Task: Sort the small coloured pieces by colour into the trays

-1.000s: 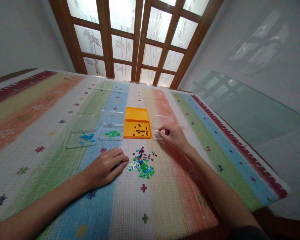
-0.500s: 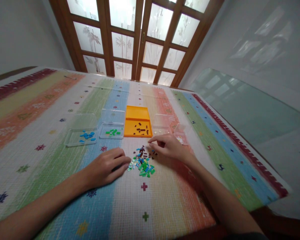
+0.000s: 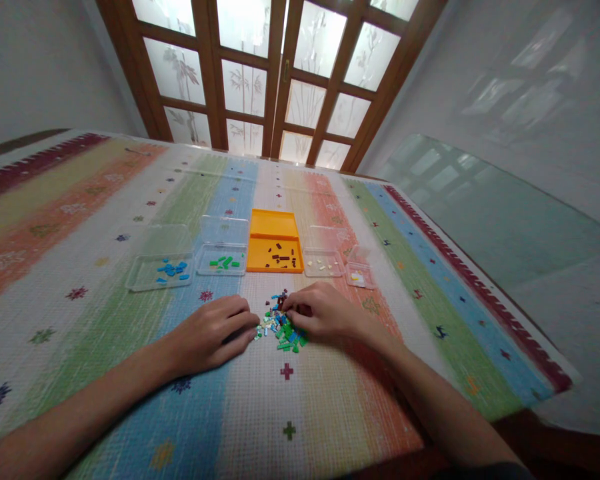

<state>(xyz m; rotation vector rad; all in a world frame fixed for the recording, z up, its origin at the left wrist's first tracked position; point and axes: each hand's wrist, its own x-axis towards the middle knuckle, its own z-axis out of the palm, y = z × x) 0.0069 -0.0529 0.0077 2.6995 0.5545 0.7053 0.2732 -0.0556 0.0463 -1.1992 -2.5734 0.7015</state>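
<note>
A heap of small toy bricks in green, blue, brown and pale colours lies on the striped tablecloth. My right hand reaches over its right side, thumb and forefinger drawn together among the brown bricks. Whatever lies between those fingertips is too small to make out. Resting on the cloth at the heap's left edge is my left hand. Its fingers are loosely bent, a gap shows between thumb and forefinger, and no brick is visible in it.
Behind the heap stand open boxes in a row: a clear box with blue bricks, another clear box with green ones, an orange box with brown ones, and two small clear boxes with pale pieces. Wooden doors stand beyond the table.
My right hand has moved left and slightly down, from in front of the small clear boxes onto the heap. My left hand stays where it was.
</note>
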